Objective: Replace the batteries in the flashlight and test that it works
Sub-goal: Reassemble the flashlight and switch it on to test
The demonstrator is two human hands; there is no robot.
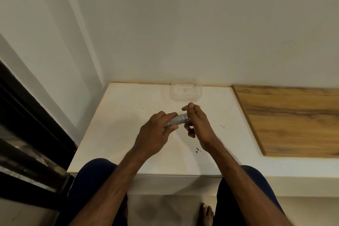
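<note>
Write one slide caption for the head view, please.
Both hands hold a silver flashlight above a white table, near a clear container.

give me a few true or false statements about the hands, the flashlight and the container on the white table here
1. Both hands hold the silver flashlight above the table. True: the left hand grips its body and the right hand is at its far end.
2. The clear plastic container holds batteries. False: it looks empty.
3. The container sits near the wall, beyond the hands. True.
4. The flashlight lies on the wooden panel. False: it is held over the white table; the panel is off to the right.
5. The left hand rests flat on the table. False: it is curled around the flashlight.
</note>
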